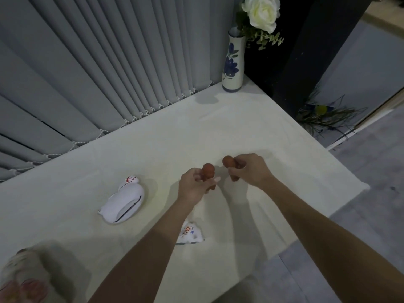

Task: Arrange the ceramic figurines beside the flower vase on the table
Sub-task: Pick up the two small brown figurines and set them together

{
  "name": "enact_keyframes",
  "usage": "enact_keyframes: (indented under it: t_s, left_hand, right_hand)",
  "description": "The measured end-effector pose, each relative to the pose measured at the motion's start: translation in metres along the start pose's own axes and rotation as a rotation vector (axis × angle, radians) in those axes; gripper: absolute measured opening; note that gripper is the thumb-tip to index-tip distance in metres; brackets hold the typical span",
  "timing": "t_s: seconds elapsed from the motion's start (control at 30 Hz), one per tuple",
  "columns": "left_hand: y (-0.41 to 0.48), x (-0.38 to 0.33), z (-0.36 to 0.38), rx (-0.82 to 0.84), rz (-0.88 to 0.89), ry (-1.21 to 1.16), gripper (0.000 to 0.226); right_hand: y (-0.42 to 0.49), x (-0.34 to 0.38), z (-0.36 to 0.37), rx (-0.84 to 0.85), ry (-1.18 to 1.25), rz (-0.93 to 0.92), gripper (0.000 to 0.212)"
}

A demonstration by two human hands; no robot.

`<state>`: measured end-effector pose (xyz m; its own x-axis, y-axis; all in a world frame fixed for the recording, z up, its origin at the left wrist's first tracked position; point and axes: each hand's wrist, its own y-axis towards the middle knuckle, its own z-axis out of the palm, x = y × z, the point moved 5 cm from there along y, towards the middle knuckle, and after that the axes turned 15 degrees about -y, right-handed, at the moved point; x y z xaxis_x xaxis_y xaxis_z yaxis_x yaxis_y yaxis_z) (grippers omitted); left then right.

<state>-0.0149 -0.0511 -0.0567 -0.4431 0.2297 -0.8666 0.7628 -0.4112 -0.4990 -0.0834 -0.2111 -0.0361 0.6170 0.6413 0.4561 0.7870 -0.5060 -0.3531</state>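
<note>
Fingers [213,179] of the left hand [193,185] closed round one brown figurine [208,171]; right hand [251,169] likewise gripping a second brown figurine [228,161]. Both held just above mid-tabletop, side by side, well apart from the vase.

Tabletop [218,127]: pale cloth, bare beside the vase; nothing placed there yet.
Vase [232,62]: white with blue flowers, far corner, upright, holding a white rose [261,13].
White rabbit [124,202]: lying left of the hands, untouched.
Small painted figurine [190,234]: near edge, partly hidden under the left forearm, untouched.

Status, judged: early; two pieces in hand, two remaining, none arranged.
</note>
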Motion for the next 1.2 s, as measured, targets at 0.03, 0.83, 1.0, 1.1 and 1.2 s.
enact_keyframes:
  t_s: [0.03,0.83,1.0,1.1,1.2]
  left_hand:
    - [0.001,0.002,0.007,-0.004,0.006,-0.043,0.033]
    - [0.020,0.018,0.051,-0.046,0.250,0.150,0.019]
    - [0.019,0.015,0.051,0.006,0.264,0.175,0.027]
    - [0.018,0.014,0.047,0.054,0.278,0.184,0.047]
    - [0.014,0.014,0.034,0.104,0.291,0.295,0.065]
  right_hand:
    - [0.002,-0.005,-0.005,-0.026,0.005,-0.008,0.009]
    - [0.007,-0.038,0.020,-0.258,0.304,-0.098,0.032]
    - [0.006,-0.040,0.023,-0.252,0.314,-0.101,0.039]
    - [0.004,-0.043,0.023,-0.230,0.304,-0.141,0.061]
    - [-0.003,-0.045,0.012,-0.214,0.253,-0.188,0.071]
